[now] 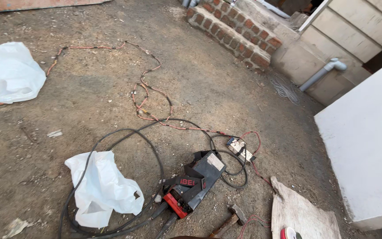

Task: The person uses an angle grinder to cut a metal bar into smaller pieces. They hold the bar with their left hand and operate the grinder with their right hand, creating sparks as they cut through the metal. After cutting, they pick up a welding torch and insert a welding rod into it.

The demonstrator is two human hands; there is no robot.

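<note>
Your two hands do not show here, so I cannot tell if they are open or closed, or if they hold anything.

Near you, low in the middle, sits one welding machine [195, 183]. It is a dark grey box with a red front end and a strap across it. It lies tilted on the dirt ground [208, 79], which is brown, rough and dusty.

One hammer [231, 217] lies just right of the machine, with a wooden handle and a dark metal head.

Thick black cables [111, 186] loop out from the machine to the left. One thin red and black twisted wire [149, 99] snakes far across the dirt. It leads to one small white switch box [239, 149], near the machine on its far right.

You can count two white plastic bags, both soft and crumpled. One bag [102, 188] lies on the cables, the other bag [12, 71] is far left.

One flat, pale board [301, 212] lies near right. Two brick steps [235, 31] are far off, and one grey pipe [323, 73] leans by the wall.
</note>
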